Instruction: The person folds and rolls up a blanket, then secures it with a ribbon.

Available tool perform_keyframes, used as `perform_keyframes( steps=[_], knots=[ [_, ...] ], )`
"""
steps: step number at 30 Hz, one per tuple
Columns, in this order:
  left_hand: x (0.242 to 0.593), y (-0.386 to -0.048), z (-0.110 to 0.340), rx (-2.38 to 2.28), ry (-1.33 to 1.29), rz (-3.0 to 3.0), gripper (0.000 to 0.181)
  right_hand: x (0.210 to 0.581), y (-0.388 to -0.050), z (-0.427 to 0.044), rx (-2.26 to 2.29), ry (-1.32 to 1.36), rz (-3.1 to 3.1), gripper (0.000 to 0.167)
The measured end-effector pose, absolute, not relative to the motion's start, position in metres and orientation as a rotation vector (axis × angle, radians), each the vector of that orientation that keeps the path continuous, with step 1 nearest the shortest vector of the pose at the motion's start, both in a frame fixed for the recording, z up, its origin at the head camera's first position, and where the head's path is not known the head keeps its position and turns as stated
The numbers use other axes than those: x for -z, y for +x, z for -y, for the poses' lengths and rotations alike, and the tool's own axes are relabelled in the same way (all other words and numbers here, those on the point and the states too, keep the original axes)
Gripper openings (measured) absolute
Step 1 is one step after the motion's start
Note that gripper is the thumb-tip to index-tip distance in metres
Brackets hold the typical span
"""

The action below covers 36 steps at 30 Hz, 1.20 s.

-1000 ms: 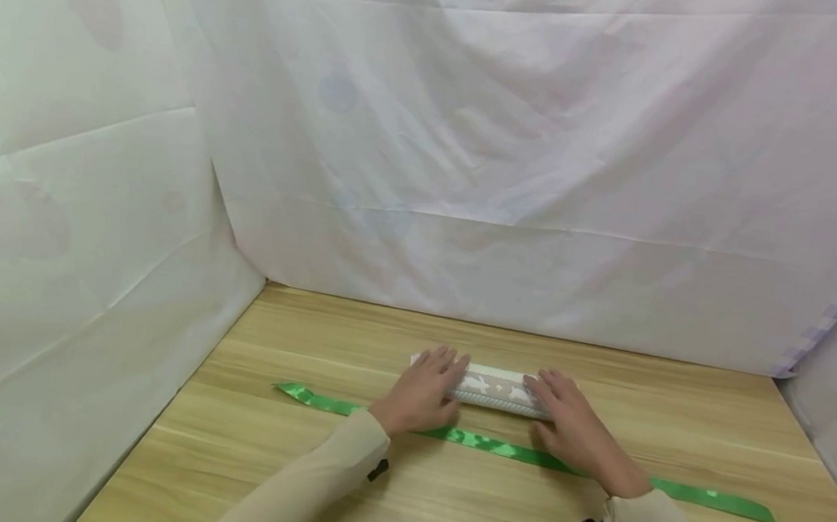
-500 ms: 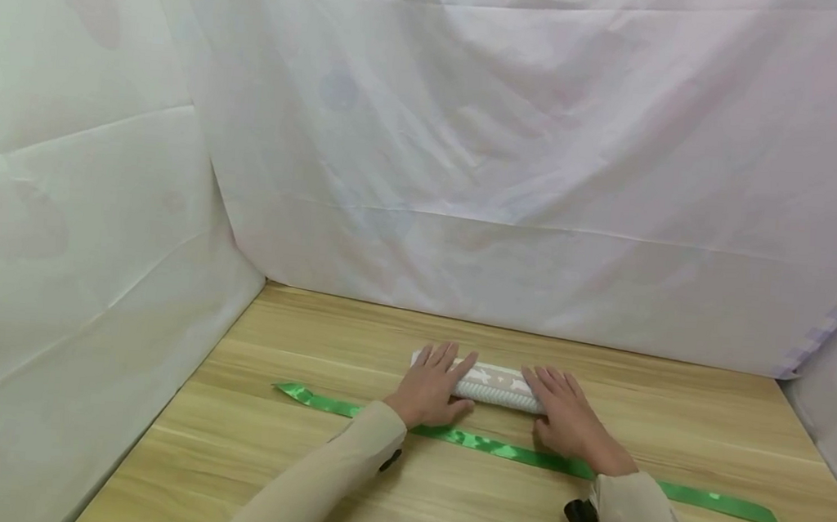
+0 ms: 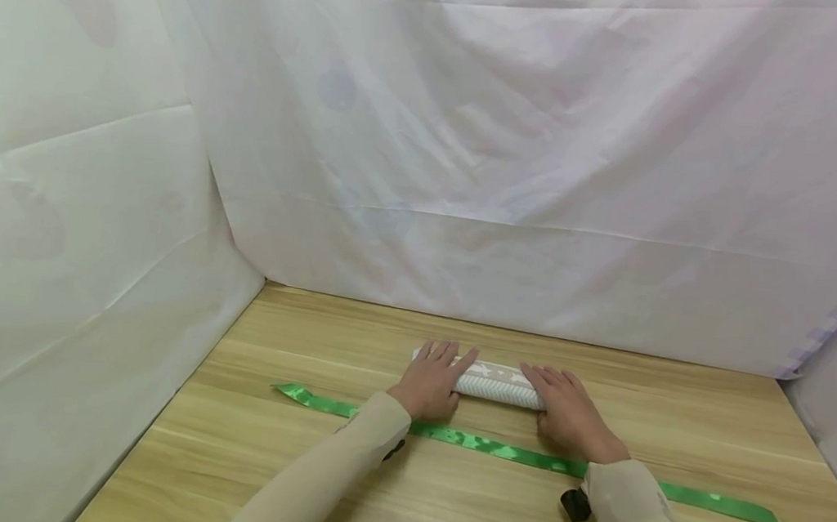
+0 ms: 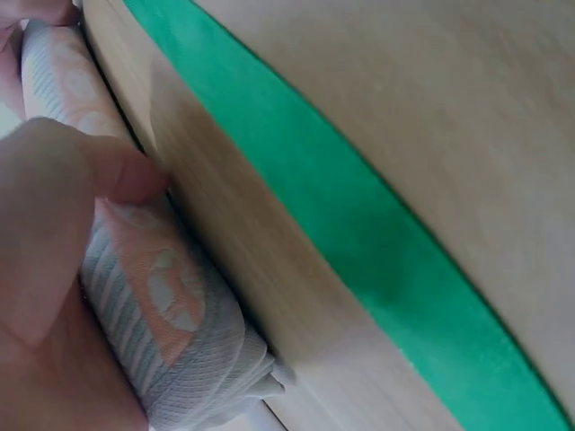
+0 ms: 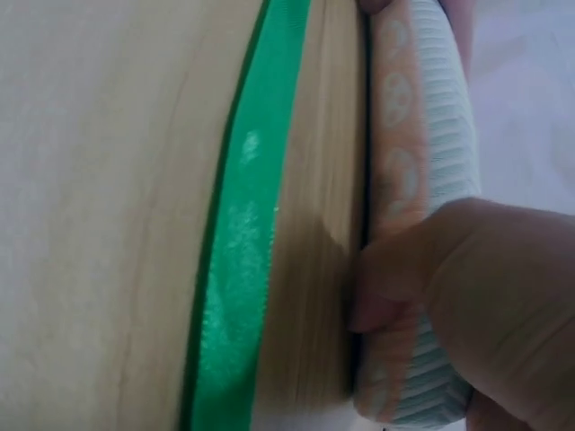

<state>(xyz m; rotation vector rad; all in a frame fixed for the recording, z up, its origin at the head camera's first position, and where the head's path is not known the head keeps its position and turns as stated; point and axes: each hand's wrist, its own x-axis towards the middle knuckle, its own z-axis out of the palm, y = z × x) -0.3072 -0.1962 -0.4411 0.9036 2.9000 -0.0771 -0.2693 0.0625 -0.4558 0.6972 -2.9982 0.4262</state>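
A rolled cloth (image 3: pixel 499 389), white and ribbed with a patterned beige-pink band, lies crosswise on the wooden table. My left hand (image 3: pixel 429 383) grips its left part, fingers over the top and thumb at the near side. At the right end my right hand (image 3: pixel 572 412) holds it the same way. In the left wrist view, the roll (image 4: pixel 162 287) shows layered folds at its end, beside the left thumb (image 4: pixel 126 171). The right wrist view has the right thumb (image 5: pixel 386 278) bent against the roll (image 5: pixel 400 117). Both hands' fingertips are partly hidden.
A long green ribbon (image 3: pixel 478 443) lies flat across the table on the near side of the roll, passing under both forearms. White cloth walls (image 3: pixel 462 273) stand behind the table and at both sides. A small black object (image 3: pixel 575 505) sits at the right cuff.
Both thumbs have tucked in against the near side of the roll. The roll has turned a little, its beige band shifting and more ribbed white facing front. The right hand has moved slightly left.
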Motion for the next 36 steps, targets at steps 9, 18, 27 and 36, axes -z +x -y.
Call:
perform_keyframes(
  steps=[9,18,27,36],
  knots=[
    [0.446,-0.310,0.194,0.143,0.935,-2.974,0.077,0.462,-0.271,-0.062,-0.291,0.731,2.890,0.064],
    [0.452,-0.315,0.197,0.220,0.991,-3.070,0.074,0.459,-0.267,-0.059,-0.251,0.738,2.841,0.061],
    [0.451,-0.319,0.207,0.129,1.038,-3.068,0.084,0.454,-0.260,-0.059,-0.189,0.825,2.745,0.060],
    [0.442,-0.321,0.219,0.042,1.127,-3.040,0.090,0.450,-0.251,-0.060,-0.047,1.017,2.485,0.074]
  ],
)
